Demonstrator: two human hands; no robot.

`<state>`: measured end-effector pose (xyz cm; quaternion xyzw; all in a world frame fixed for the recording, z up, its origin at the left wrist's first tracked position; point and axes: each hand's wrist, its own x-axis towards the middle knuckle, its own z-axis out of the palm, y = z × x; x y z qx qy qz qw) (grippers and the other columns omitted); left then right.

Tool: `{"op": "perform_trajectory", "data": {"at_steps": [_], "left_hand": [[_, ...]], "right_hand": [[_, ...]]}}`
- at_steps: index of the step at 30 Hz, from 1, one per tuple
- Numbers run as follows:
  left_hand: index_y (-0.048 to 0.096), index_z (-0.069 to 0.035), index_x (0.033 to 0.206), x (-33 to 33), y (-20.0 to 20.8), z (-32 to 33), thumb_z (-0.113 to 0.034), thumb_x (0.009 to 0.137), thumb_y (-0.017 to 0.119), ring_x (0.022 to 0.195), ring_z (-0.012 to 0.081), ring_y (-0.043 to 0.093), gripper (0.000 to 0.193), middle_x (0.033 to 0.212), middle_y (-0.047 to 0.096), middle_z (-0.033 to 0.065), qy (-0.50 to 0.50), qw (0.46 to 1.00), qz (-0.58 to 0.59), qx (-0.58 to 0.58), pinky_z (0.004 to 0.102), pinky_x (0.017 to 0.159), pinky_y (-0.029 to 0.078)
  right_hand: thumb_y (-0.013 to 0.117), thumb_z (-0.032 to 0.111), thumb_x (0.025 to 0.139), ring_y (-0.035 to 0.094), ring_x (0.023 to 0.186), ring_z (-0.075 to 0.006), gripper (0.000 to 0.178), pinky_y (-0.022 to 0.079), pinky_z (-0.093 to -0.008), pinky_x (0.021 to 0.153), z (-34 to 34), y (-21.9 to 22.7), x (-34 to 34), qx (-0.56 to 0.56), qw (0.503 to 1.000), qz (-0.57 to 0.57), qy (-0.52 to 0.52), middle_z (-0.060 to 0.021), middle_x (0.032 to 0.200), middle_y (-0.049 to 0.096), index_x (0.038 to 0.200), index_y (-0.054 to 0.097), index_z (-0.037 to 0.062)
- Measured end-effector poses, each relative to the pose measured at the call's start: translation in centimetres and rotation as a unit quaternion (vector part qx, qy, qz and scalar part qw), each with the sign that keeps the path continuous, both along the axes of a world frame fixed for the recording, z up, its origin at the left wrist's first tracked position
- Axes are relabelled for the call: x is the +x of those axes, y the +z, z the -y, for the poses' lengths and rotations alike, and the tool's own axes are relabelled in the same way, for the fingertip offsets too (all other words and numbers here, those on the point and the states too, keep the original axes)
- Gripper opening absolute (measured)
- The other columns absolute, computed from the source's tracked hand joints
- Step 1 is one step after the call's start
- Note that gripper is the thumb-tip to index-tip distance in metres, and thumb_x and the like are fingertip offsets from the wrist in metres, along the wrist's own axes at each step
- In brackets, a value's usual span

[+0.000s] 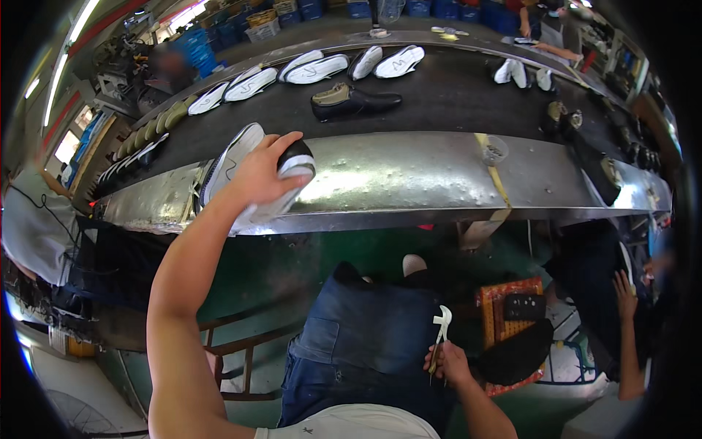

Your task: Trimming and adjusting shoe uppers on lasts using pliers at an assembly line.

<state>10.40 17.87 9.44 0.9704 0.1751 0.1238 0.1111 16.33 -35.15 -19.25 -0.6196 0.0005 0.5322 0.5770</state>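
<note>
Over the near metal edge of the bench, my left hand (265, 174) is closed round a shoe (298, 162) with a black upper and a pale underside. Beside it, partly behind my hand, another shoe (232, 162) shows its white underside; whether my hand grips this one too, I cannot tell. Low by my right thigh, my right hand (451, 364) is wrapped round the handles of pincers (442, 322), their silver head pointing up. A black shoe with an olive-brown inside (351, 101) lies on the dark belt beyond my left hand.
Several shoes with white undersides (316, 69) line the far side of the dark belt (439, 102). A clear cup (494, 150) sits on the metal ledge (409, 168). Co-workers sit close on both sides, one with a visible hand (625, 294). An orange-patterned stool (497, 322) stands at my right.
</note>
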Motion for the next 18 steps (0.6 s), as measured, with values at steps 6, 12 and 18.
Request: {"op": "perform_trajectory", "data": {"at_steps": [6, 12, 18], "left_hand": [[0.034, -0.005, 0.156, -11.0, -4.2, 12.6, -0.016, 0.080, 0.085, 0.119, 0.0221, 0.059, 0.092, 0.131, 0.060, 0.0128, -0.024, 0.809, 0.279, -0.517, 0.0358, 0.106, 0.045], [0.038, -0.009, 0.153, -13.5, -19.4, 23.3, -0.016, 0.087, 0.082, 0.111, 0.0158, 0.057, 0.079, 0.124, 0.058, 0.0063, -0.011, 0.783, 0.148, -0.604, 0.0325, 0.100, 0.046], [0.034, -0.011, 0.154, -13.8, -20.2, 23.0, -0.035, 0.101, 0.063, 0.141, 0.0324, 0.040, 0.065, 0.149, 0.041, 0.0210, -0.055, 0.805, 0.127, -0.577, 0.0427, 0.116, 0.035]], "right_hand": [[0.055, 0.026, 0.106, 0.064, 0.075, -0.0152, 0.030, 0.053, -0.0295, 0.072, -0.7, 4.1, -1.7, 0.042, 0.998, 0.047, 0.028, -0.0080, 0.092, 0.067, 0.121, 0.057, -0.0009], [0.060, 0.017, 0.101, 0.062, 0.075, -0.0108, 0.028, 0.052, -0.0277, 0.071, -3.1, 13.0, -5.0, 0.041, 0.952, 0.224, 0.205, -0.0048, 0.089, 0.068, 0.122, 0.059, -0.0015], [0.059, 0.018, 0.103, 0.063, 0.081, -0.0102, 0.027, 0.053, -0.0269, 0.075, -5.5, 17.1, -5.4, 0.023, 0.913, 0.232, 0.336, -0.0064, 0.106, 0.070, 0.123, 0.062, 0.0003]]}}
